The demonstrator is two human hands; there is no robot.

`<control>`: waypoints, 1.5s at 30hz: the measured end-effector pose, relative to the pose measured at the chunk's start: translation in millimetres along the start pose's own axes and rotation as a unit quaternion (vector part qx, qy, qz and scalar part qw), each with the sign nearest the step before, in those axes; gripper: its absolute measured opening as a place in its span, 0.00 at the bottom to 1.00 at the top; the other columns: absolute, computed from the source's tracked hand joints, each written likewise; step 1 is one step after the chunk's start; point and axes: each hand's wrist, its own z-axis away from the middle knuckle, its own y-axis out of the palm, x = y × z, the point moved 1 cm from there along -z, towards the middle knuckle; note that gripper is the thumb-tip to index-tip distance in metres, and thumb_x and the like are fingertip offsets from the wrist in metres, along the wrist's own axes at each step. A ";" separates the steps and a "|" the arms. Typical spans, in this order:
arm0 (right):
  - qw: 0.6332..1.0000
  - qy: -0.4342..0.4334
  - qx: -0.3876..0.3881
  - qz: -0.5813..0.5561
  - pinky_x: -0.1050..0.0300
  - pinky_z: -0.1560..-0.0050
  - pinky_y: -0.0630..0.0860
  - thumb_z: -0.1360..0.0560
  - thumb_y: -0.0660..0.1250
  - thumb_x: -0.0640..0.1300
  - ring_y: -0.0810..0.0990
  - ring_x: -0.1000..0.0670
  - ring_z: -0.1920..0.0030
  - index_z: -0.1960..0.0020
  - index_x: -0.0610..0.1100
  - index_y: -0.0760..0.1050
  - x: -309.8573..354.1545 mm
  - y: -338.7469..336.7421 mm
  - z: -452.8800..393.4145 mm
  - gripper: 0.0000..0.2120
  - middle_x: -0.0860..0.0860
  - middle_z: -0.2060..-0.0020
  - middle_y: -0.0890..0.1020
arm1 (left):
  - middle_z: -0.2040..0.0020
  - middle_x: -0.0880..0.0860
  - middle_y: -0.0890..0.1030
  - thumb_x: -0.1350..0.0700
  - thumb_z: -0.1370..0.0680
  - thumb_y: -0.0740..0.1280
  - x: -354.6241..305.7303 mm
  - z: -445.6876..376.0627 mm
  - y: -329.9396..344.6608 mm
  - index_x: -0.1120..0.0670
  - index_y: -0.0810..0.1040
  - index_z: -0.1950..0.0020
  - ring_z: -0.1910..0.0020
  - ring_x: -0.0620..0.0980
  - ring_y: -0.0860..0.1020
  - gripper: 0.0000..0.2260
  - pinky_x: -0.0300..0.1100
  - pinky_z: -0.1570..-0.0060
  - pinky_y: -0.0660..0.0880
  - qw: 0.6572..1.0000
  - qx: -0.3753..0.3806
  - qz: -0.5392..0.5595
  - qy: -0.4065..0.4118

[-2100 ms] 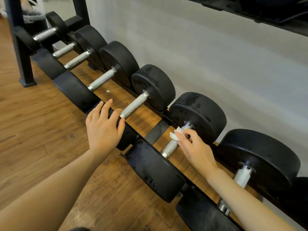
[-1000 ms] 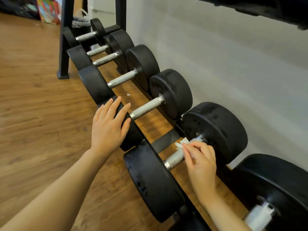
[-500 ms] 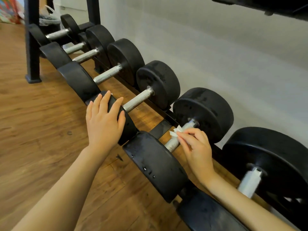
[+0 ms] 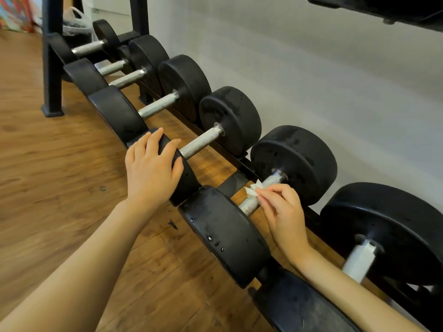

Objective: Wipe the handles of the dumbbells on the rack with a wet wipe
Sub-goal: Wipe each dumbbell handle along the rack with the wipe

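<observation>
Head view: plastic bag (image 4: 76,19), maybe, behind rack post (image 4: 51,56) w/ dumbbells (image 4: 230,121).

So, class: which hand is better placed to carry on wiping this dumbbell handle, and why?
The right hand: it already pinches the wet wipe against the knurled handle. The left hand rests flat on the neighbouring dumbbell's front weight, holding nothing.

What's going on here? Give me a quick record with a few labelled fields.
place: dumbbell rack on a wooden floor, beside a pale wall
right hand: pinches a white wet wipe against a dumbbell handle
left hand: rests flat on the front weight of the neighbouring dumbbell
other handles: bare metal, no wipe on them
</observation>
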 end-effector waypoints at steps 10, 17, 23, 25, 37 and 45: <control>0.987 0.125 -0.038 -0.092 0.66 0.49 0.74 0.24 0.68 0.40 0.74 0.54 0.49 0.44 0.46 0.81 -2.0 -1.6 -1.5 0.10 0.58 0.52 0.72 | 0.28 0.61 0.69 0.54 0.21 0.66 -5.5 1.8 9.3 0.54 0.77 0.34 0.28 0.64 0.64 0.16 0.62 0.29 0.56 0.998 -0.048 0.014 -0.027; 0.995 0.058 0.005 -0.082 0.66 0.50 0.74 0.25 0.68 0.39 0.75 0.52 0.50 0.44 0.45 0.81 5.6 1.8 5.4 0.11 0.54 0.52 0.73 | 0.29 0.61 0.70 0.48 0.21 0.57 -2.8 2.9 12.8 0.54 0.77 0.34 0.29 0.63 0.65 0.20 0.61 0.31 0.58 0.998 -0.069 0.006 -0.005; 0.987 0.115 -0.019 -0.115 0.67 0.47 0.74 0.24 0.68 0.38 0.75 0.55 0.46 0.44 0.49 0.80 3.0 -2.1 1.4 0.11 0.58 0.49 0.74 | 0.29 0.61 0.71 0.48 0.21 0.56 2.1 3.7 14.6 0.54 0.77 0.34 0.29 0.63 0.66 0.20 0.61 0.31 0.59 0.996 -0.086 0.004 0.016; 0.989 0.102 -0.010 -0.107 0.66 0.48 0.75 0.24 0.69 0.38 0.76 0.55 0.47 0.44 0.48 0.81 1.4 -2.8 0.8 0.11 0.57 0.50 0.74 | 0.29 0.62 0.70 0.48 0.21 0.56 3.3 3.3 15.3 0.55 0.77 0.33 0.29 0.63 0.65 0.21 0.62 0.31 0.59 0.996 -0.085 0.011 0.020; 0.988 0.106 0.015 -0.110 0.71 0.49 0.73 0.24 0.69 0.38 0.76 0.57 0.48 0.45 0.47 0.80 2.4 -5.3 4.9 0.10 0.55 0.50 0.75 | 0.29 0.61 0.70 0.47 0.21 0.55 3.7 2.9 14.2 0.54 0.76 0.33 0.28 0.63 0.65 0.21 0.62 0.30 0.58 0.997 -0.076 0.012 0.019; 0.987 0.120 -0.010 -0.103 0.68 0.49 0.74 0.24 0.68 0.37 0.76 0.57 0.48 0.45 0.48 0.79 2.4 -5.0 3.3 0.10 0.57 0.50 0.75 | 0.29 0.62 0.70 0.49 0.21 0.57 1.5 2.9 14.1 0.55 0.76 0.33 0.28 0.63 0.65 0.20 0.62 0.30 0.58 0.997 -0.077 0.006 0.013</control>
